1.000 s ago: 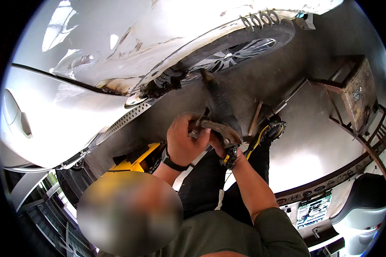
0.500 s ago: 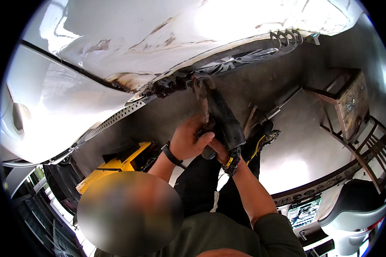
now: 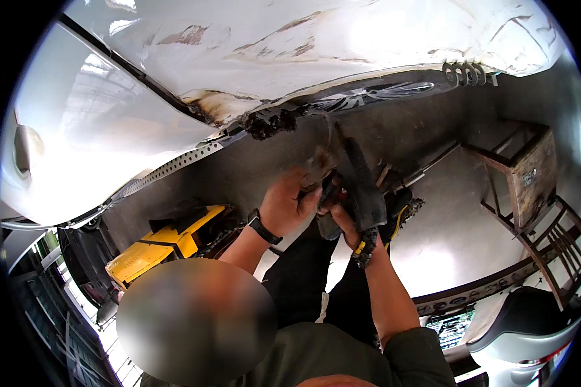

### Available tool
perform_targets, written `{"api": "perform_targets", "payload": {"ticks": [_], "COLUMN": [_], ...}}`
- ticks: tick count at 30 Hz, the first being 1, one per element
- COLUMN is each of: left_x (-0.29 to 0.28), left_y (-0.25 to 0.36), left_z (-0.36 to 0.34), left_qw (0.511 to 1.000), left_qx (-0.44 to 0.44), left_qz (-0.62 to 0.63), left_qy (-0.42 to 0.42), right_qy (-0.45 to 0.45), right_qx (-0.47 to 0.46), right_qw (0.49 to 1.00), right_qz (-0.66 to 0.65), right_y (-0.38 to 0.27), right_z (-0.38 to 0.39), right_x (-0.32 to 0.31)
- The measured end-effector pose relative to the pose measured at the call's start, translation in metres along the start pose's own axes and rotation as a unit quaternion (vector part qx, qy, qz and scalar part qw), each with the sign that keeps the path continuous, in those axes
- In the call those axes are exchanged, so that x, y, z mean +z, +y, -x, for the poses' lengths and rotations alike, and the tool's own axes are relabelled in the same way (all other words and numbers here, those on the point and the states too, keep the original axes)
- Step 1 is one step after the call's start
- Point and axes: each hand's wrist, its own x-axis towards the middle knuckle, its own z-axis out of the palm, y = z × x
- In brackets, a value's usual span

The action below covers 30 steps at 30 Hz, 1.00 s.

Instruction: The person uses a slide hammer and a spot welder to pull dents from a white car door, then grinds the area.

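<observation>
My right hand (image 3: 346,224) grips a black power tool (image 3: 366,193) with a long body and a narrow nose that points toward the car. Its exact kind cannot be made out. Close beside it, my left hand (image 3: 283,205) is closed on a brownish, motion-blurred metal piece (image 3: 317,166). Ahead of both hands, a dark, charred-looking lump (image 3: 271,124) hangs at the wheel-arch edge of a white car (image 3: 265,32). Brown scorch marks and scrapes mark the panel above it. Both the tool and the metal piece are apart from the car.
A car wheel (image 3: 368,95) shows under the arch, with a coil spring (image 3: 463,75) beyond. A worn stool (image 3: 532,180) and a wooden chair (image 3: 555,238) stand at right. A yellow case (image 3: 155,255) lies at left. A tool set (image 3: 450,329) is at lower right.
Both hands have drawn back from the charred edge, taking the metal piece and the power tool away from it. The view has shifted slightly.
</observation>
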Motion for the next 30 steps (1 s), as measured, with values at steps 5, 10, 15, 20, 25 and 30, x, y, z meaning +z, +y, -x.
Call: {"api": "perform_targets", "payload": {"ticks": [5,10,15,20,25,30], "left_x": [-0.002,-0.006,-0.005,-0.007,-0.004,0.004], "left_y": [-0.015,-0.020,-0.026,-0.033,-0.033,-0.040], "left_z": [-0.008,-0.019,-0.026,-0.027,-0.030,-0.030], "left_qw": [0.983,0.976,0.965,0.964,0.963,0.968], "left_qx": [0.055,-0.031,0.011,0.037,0.008,-0.037], "left_qz": [-0.142,-0.162,-0.179,-0.133,-0.137,-0.107], "left_qy": [0.098,0.140,0.191,0.228,0.231,0.225], "right_qy": [-0.064,-0.010,-0.041,0.023,0.015,0.000], "right_qx": [0.039,0.218,0.273,0.375,0.356,0.346], "right_qw": [0.996,0.938,0.937,0.869,0.889,0.889], "right_qz": [-0.049,-0.270,-0.216,-0.322,-0.289,-0.301], "right_y": [-0.036,-0.052,-0.058,-0.076,-0.073,-0.064], "right_z": [0.031,0.047,0.040,0.021,0.017,0.020], "right_x": [-0.018,-0.015,-0.008,0.008,0.005,0.000]}}
